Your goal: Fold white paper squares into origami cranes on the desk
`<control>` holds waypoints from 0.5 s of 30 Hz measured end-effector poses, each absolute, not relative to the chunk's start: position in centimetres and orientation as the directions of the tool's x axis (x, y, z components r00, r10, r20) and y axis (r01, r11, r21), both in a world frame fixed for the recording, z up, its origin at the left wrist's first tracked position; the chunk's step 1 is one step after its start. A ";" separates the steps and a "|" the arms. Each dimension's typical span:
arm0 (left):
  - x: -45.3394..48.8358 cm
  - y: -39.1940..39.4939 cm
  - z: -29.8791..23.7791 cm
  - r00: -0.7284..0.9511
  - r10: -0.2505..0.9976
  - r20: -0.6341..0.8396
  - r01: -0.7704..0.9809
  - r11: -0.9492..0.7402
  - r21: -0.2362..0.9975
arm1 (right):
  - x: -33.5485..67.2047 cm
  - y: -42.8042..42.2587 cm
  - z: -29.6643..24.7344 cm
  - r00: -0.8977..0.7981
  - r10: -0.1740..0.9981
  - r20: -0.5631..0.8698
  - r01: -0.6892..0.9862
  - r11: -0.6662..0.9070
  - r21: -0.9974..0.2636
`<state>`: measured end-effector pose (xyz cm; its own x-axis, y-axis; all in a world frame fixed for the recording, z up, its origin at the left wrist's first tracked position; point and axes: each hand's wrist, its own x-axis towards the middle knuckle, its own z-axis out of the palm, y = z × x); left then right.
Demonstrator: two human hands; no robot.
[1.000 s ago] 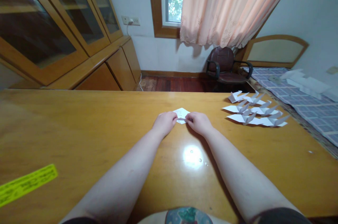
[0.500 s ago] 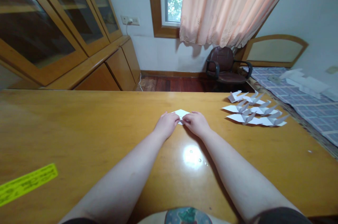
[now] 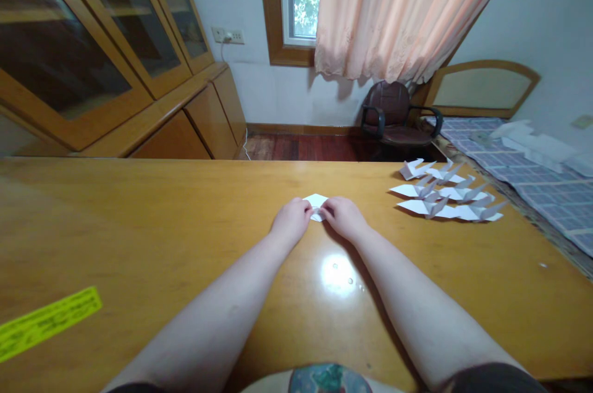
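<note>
A small folded piece of white paper lies between my two hands, near the far edge of the wooden table. My left hand grips its left side, with the fingers closed and the thumb toward the middle. On the right side, my right hand pinches the paper in the same way. The paper's pointed far edge and a strip near the thumbs show; its left and right ends are hidden under my fingers. Several folded white paper cranes stand in rows to the right of my right hand.
The wooden table stretches across the view. A yellow label strip lies at its left front. Beyond stand a glass-door cabinet, a brown armchair and a bed with a checked cover.
My fingers have shifted slightly on the paper, and the near part between my thumbs shows a little more. The paper cranes have not moved.
</note>
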<state>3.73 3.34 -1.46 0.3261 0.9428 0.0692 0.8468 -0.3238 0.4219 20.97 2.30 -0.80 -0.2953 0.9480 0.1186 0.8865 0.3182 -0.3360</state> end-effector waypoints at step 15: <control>3.8 4.0 -1.6 0.230 0.973 0.008 0.858 -0.206 0.470 | 20.9 2.8 -1.6 -0.155 0.980 0.122 0.908 0.190 -0.374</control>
